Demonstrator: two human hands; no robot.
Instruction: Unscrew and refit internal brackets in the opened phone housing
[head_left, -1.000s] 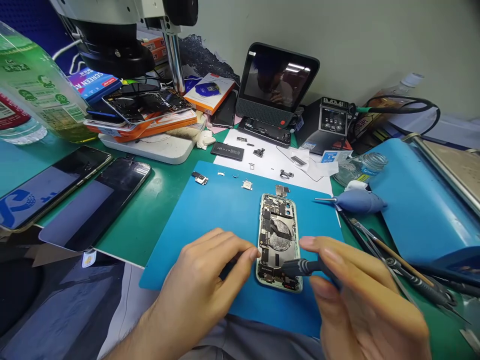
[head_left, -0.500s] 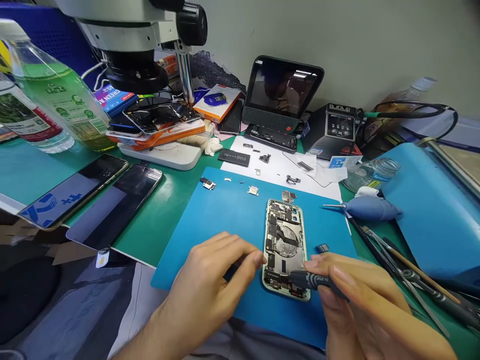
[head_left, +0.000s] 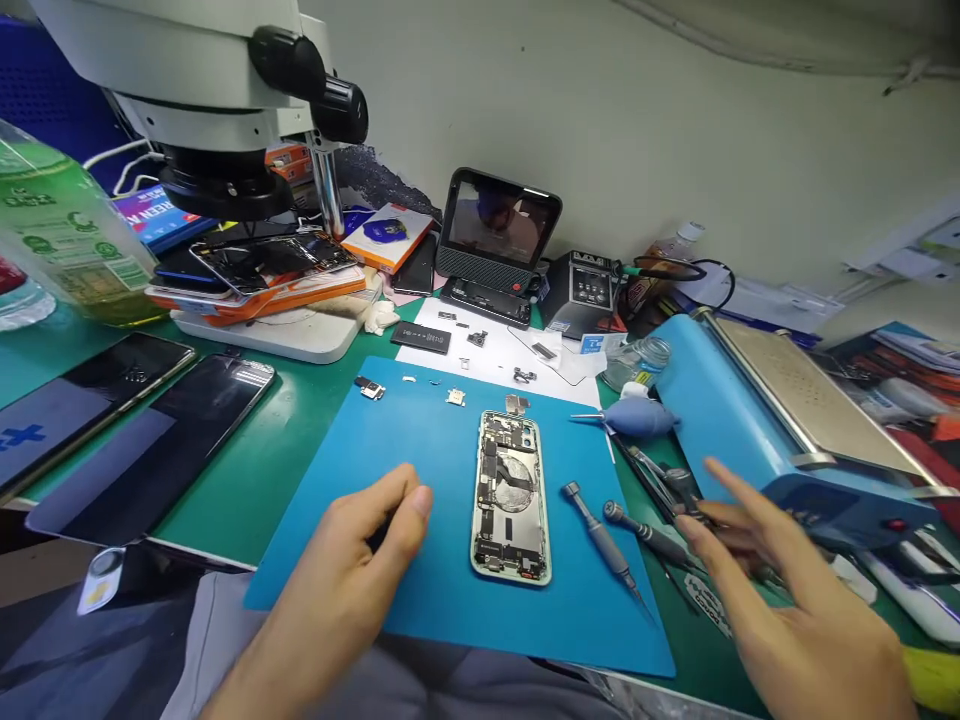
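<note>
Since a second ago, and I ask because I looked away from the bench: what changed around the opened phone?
The right hand let go of the screwdriver, which now lies on the blue mat right of the opened phone, and moved right toward the tools. The left hand drew slightly back from the phone's edge. The phone stayed put.

A phone repair workshop: a table (head_left: 300, 440) crowded with a microscope (head_left: 202, 110) at ten o'clock, a soldering station (head_left: 589, 290) at one o'clock, an opened phone (head_left: 511, 495) on a blue mat (head_left: 420, 470), and screwdrivers (head_left: 604, 540).
</note>
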